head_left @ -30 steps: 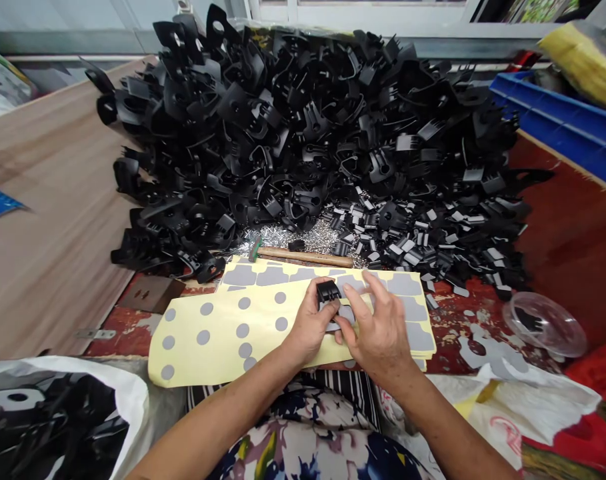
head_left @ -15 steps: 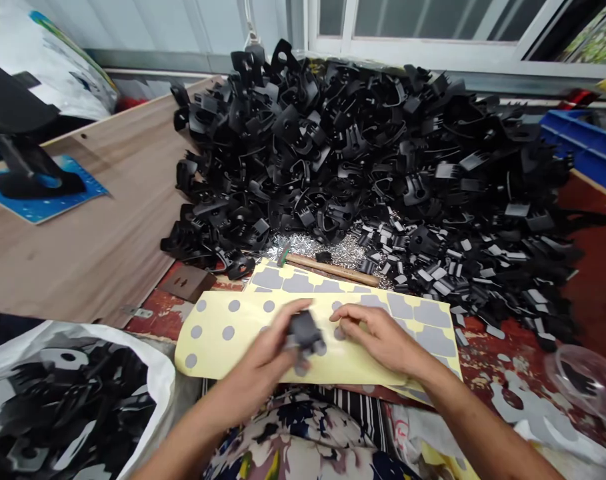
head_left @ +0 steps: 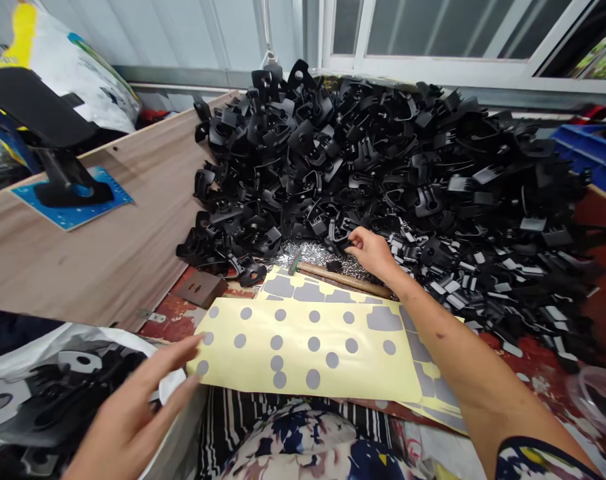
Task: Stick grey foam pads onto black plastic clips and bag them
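My right hand (head_left: 371, 251) reaches forward to the foot of a big heap of black plastic parts (head_left: 383, 153), its fingers pinched on one small black part (head_left: 343, 241) at the heap's edge. My left hand (head_left: 133, 413) hovers open, fingers stretched out, over a white bag of black parts (head_left: 57, 393) at the lower left, holding nothing. Between the hands lies a yellow sheet with grey round stickers (head_left: 307, 350), on top of another yellow sheet with larger grey stickers (head_left: 313, 290).
A wooden-handled hammer (head_left: 343, 277) lies by a patch of small shiny metal pieces (head_left: 313, 253). A wooden board (head_left: 97, 233) carries a black stand on a blue base (head_left: 67, 193). A small brown block (head_left: 200, 288) sits nearby; a blue crate (head_left: 593, 150) stands far right.
The left hand, which held a black part over the sticker sheet, has swung left over the bag and is now empty. The right hand has left the sheet and reached into the heap.
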The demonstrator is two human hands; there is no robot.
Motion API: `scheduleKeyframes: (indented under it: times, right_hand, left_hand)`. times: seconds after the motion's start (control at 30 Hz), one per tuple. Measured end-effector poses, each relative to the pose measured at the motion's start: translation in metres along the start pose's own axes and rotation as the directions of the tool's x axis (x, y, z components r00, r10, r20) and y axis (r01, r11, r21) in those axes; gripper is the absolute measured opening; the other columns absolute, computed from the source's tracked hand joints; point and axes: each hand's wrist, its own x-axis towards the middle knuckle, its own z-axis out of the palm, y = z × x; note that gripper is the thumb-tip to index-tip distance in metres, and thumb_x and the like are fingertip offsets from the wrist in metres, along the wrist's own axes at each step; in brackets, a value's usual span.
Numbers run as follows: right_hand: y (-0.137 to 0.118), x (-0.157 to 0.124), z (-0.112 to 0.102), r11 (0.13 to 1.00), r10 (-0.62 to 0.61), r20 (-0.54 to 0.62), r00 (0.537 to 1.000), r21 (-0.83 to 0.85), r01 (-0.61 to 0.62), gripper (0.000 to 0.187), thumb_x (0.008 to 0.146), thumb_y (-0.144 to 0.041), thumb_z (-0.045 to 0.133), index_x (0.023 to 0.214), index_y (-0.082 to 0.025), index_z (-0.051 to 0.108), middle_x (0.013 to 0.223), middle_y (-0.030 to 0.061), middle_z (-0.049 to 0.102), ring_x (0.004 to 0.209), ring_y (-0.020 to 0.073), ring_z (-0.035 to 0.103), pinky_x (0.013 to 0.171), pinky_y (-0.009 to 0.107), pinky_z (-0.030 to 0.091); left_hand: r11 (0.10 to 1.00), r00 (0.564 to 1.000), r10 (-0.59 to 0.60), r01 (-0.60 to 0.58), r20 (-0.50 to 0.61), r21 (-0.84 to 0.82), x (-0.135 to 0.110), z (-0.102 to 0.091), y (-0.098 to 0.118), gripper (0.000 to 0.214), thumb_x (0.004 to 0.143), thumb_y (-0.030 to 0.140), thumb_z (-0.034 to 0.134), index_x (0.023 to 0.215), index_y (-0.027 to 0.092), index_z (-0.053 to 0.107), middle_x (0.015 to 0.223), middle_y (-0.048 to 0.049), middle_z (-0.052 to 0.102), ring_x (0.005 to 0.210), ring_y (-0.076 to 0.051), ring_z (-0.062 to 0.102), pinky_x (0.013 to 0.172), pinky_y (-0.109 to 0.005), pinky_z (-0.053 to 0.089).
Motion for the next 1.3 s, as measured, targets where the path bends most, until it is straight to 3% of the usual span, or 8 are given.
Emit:
scheduleKeyframes:
  times: [0.2,0.4,0.5,0.77,0.87,1.0,1.17,1.3]
  right_hand:
    - [0.0,-0.012,-0.047,0.907,0.234,-0.126,0.964,0.385,-0.17,0.044,0.081,-0.064,0.072,0.082,-0.025,0.051,0.065,-0.0035,0.052,0.06,0.0155,0.057,0.069,0.036,0.059]
    - [-0.038,-0.109,-0.052,0.855,0.222,0.096,0.97,0.459,-0.241,0.038,0.081,-0.056,0.079,0.086,-0.021,0.067,0.075,0.001,0.068,0.067,0.0151,0.063,0.067,0.028,0.057]
    - [-0.056,-0.162,-0.046,0.857,0.126,0.267,0.955,0.456,-0.241,0.027,0.088,-0.046,0.073,0.09,-0.02,0.072,0.082,0.0017,0.071,0.075,0.0167,0.066,0.071,0.029,0.056]
    - [0.012,-0.211,-0.074,0.971,-0.062,-0.188,0.98,-0.238,0.016,0.014,0.097,-0.023,0.061,0.101,-0.023,0.075,0.101,0.0072,0.077,0.099,0.0263,0.067,0.09,0.042,0.052]
    - [0.025,-0.212,-0.069,0.906,-0.179,-0.052,0.983,-0.398,0.144,0.018,0.098,-0.016,0.06,0.104,-0.023,0.075,0.11,0.0068,0.078,0.106,0.0277,0.063,0.093,0.043,0.048]
    - [0.022,-0.213,-0.06,0.831,-0.179,-0.008,0.984,-0.537,0.147,0.014,0.1,-0.02,0.063,0.102,-0.025,0.076,0.106,0.0035,0.08,0.1,0.0273,0.062,0.087,0.044,0.041]
    - [0.015,-0.212,-0.064,0.92,-0.041,0.004,0.999,-0.39,0.039,0.021,0.095,-0.014,0.06,0.096,-0.026,0.077,0.099,0.0015,0.08,0.088,0.0239,0.064,0.081,0.04,0.044]
    - [-0.016,-0.204,-0.079,0.942,0.27,0.23,0.935,0.138,-0.306,0.026,0.093,-0.025,0.06,0.113,-0.024,0.076,0.092,0.0018,0.077,0.051,0.0121,0.049,0.053,0.028,0.041]
  left_hand:
    - [0.799,0.878,0.019,0.274,0.478,-0.535,0.043,0.091,0.055,0.044,0.094,0.052,0.066,0.126,0.022,0.069,0.108,-0.0101,0.074,0.098,-0.025,0.071,0.092,-0.039,0.057]
    - [0.817,0.956,0.176,-0.009,0.235,-0.577,0.069,0.162,0.102,0.06,0.092,0.031,0.069,0.15,0.028,0.05,0.14,-0.0132,0.058,0.124,-0.027,0.059,0.1,-0.04,0.052]
    - [0.789,0.91,0.357,-0.171,0.213,-0.59,0.077,0.184,0.12,0.067,0.095,0.027,0.065,0.157,0.033,0.041,0.158,-0.0108,0.045,0.142,-0.029,0.046,0.115,-0.044,0.042]
    - [0.763,0.714,0.208,0.309,0.668,-0.568,0.08,0.205,0.141,0.043,0.09,0.03,0.062,0.132,0.029,0.054,0.103,-0.004,0.061,0.081,-0.02,0.064,0.065,-0.031,0.057]
    - [0.884,0.58,0.325,0.094,0.747,-0.457,0.083,0.213,0.15,0.045,0.08,0.017,0.062,0.124,0.028,0.065,0.092,-0.0027,0.065,0.073,-0.019,0.062,0.064,-0.029,0.052]
    - [0.9,0.542,0.435,-0.296,0.72,-0.321,0.089,0.229,0.159,0.061,0.07,0.008,0.062,0.125,0.03,0.075,0.077,-0.0017,0.067,0.063,-0.019,0.058,0.07,-0.032,0.049]
    - [0.834,0.518,0.547,-0.399,0.658,-0.38,0.095,0.242,0.158,0.056,0.069,0.012,0.064,0.119,0.033,0.078,0.057,0.0031,0.051,0.048,-0.016,0.042,0.061,-0.03,0.047]
    - [0.85,0.541,0.526,-0.373,0.657,-0.373,0.09,0.245,0.157,0.035,0.072,0.016,0.067,0.102,0.03,0.078,0.059,0.0017,0.05,0.05,-0.017,0.045,0.063,-0.033,0.05]
